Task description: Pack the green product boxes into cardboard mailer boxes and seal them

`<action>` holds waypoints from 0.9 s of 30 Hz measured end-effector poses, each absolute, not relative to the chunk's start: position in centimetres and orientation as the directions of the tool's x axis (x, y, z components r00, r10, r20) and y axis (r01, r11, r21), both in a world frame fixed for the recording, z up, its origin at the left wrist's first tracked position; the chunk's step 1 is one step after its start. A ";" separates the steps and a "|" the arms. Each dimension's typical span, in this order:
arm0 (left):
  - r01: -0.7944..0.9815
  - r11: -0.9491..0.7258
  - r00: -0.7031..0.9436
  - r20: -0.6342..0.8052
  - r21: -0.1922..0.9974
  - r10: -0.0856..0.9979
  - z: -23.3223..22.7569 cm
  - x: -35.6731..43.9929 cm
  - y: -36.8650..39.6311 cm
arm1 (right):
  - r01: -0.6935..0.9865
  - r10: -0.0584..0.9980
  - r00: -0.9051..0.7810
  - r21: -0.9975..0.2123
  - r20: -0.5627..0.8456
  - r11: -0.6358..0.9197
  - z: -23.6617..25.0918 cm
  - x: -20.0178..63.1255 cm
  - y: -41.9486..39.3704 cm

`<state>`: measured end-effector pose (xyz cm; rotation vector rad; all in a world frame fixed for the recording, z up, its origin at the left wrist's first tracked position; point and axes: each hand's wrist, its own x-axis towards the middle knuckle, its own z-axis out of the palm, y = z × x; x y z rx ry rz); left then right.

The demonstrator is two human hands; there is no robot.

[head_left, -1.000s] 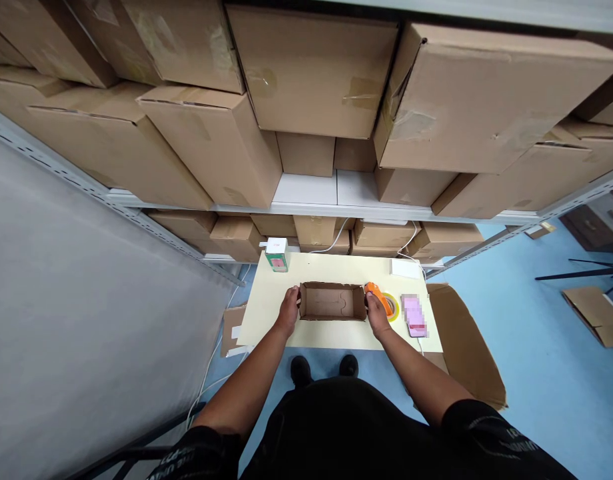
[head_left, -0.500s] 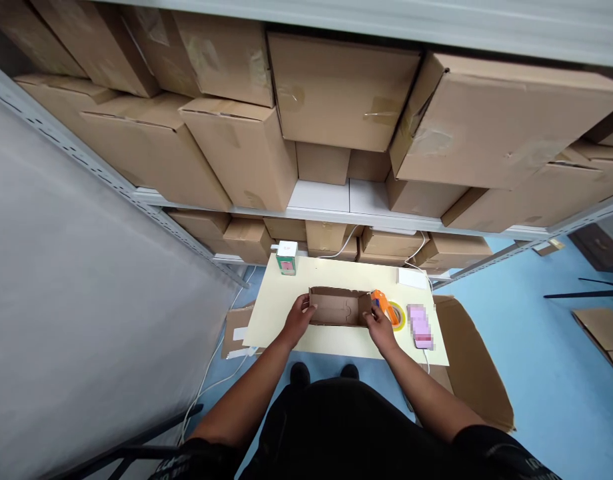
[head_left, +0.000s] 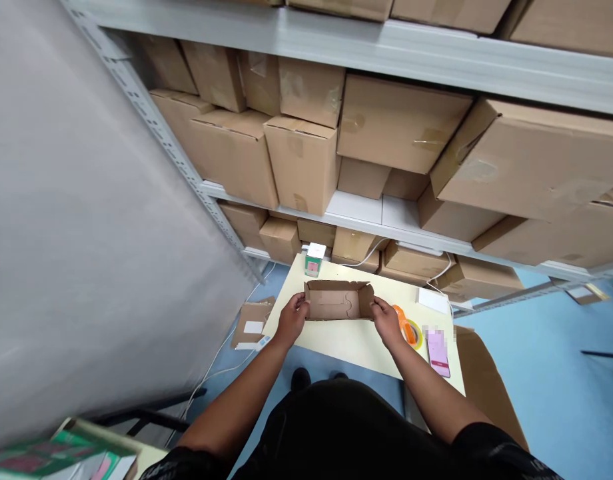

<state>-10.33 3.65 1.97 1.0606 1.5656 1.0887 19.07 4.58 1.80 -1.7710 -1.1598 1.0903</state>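
Between my hands is an open cardboard box (head_left: 331, 305), long and shallow, its inside facing me and with nothing in it. My left hand (head_left: 292, 319) grips its left end, and my right hand (head_left: 386, 320) pinches the right end. Just right of my right hand lies an orange tape dispenser (head_left: 405, 325) with a roll of yellowish tape (head_left: 415, 333). A small green and white box (head_left: 314, 260) stands at the back left of the pale table (head_left: 336, 343).
A phone (head_left: 438, 353) with a pink screen lies on the table's right side, near a white block (head_left: 433, 300) with a cable. Shelves (head_left: 356, 207) full of cardboard cartons rise behind. Green packages (head_left: 61, 453) sit at lower left; a large open carton (head_left: 486, 380) stands right of the table.
My view has swung left, so the shelves and table appear farther right and green packages show at lower left. Both hands still hold the cardboard box, now away from the tape dispenser.
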 end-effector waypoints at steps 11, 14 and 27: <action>0.134 0.346 -0.637 -0.187 0.928 0.748 3.5 -8.2 -6.1 | 0.364 0.964 -0.184 -0.924 -0.193 -0.115 2.4 17.5 7.5; 0.096 0.374 -0.734 -0.188 0.923 0.653 3.9 -7.7 -9.5 | 0.360 0.921 -0.334 -0.930 -0.202 -0.073 3.5 15.9 6.6; -0.059 0.244 -0.921 -0.147 0.968 0.361 5.1 -10.4 -27.0 | 0.372 0.688 -0.707 -0.913 -0.163 0.166 4.7 4.6 -3.0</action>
